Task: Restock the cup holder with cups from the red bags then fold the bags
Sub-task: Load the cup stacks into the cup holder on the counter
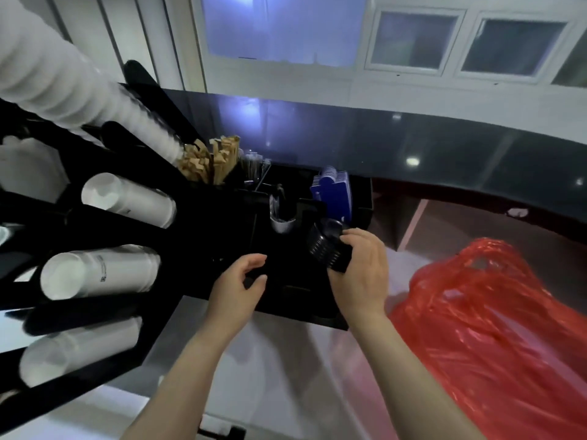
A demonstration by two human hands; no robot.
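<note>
Beside the crinkly red plastic bag [489,325], the right hand [360,271] pinched a light, stiff stack of black ribbed lids [327,249] by its sides, while the left hand [236,285] hung half-curled and empty.

Two hands, left hand [241,282] and right hand [360,274]; one red bag [495,328]; four stacks of white cups in the cup holder [197,249]; one stack of black lids [327,249].

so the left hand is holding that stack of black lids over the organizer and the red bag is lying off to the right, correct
Not quite: the head view shows the right hand holding the stack of black lids over the black organizer. The left hand is open beside it with nothing in it. The red bag does lie off to the right.
</note>
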